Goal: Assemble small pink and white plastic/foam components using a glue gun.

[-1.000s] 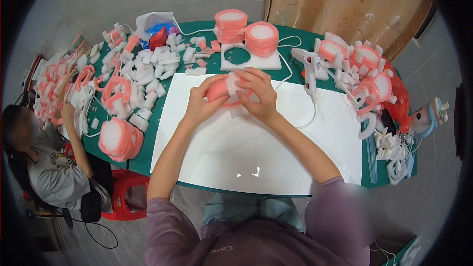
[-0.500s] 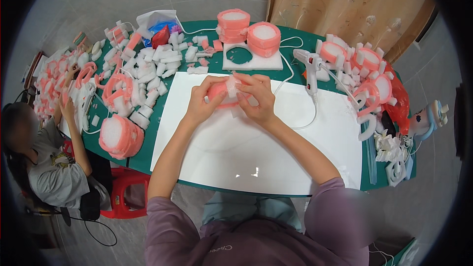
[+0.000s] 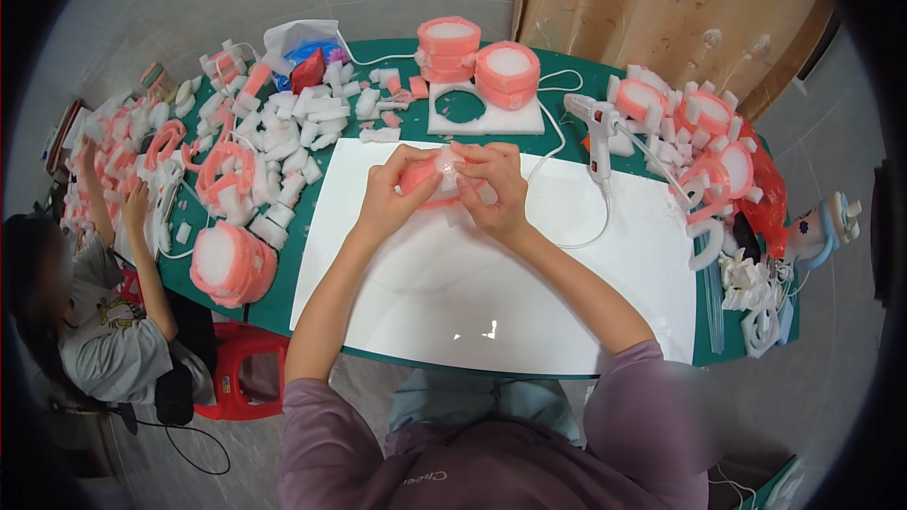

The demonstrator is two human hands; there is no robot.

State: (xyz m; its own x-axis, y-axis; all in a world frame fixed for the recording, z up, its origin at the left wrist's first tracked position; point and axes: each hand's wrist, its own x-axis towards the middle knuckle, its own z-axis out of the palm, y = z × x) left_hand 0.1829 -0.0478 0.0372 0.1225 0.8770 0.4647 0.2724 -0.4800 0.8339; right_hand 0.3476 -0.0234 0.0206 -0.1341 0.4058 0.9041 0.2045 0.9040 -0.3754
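Note:
Between my two hands, over the far part of a white board [image 3: 491, 274], is a pink foam ring [image 3: 421, 176] with a white foam block [image 3: 448, 166] at its far side. My left hand [image 3: 385, 191] is closed round the ring's left side. The fingers of my right hand [image 3: 499, 191] grip the right side and press at the white block. Part of the ring is hidden behind my fingers. Just beyond my hands stand two stacks of pink rings with white tops [image 3: 507, 71] beside a white foam sheet with a round hole [image 3: 510, 121].
A white glue gun [image 3: 597, 127] with its cord lies to the right. Loose white foam pieces [image 3: 274, 137] heap up on the left, near a pink-and-white stack [image 3: 232, 263]. More pink rings [image 3: 704, 113] sit far right. A co-worker [image 3: 123, 340] handles foam at the left.
My hands stay in nearly the same place, with small finger shifts at the white block. The co-worker leans closer to the table, and their hands have moved.

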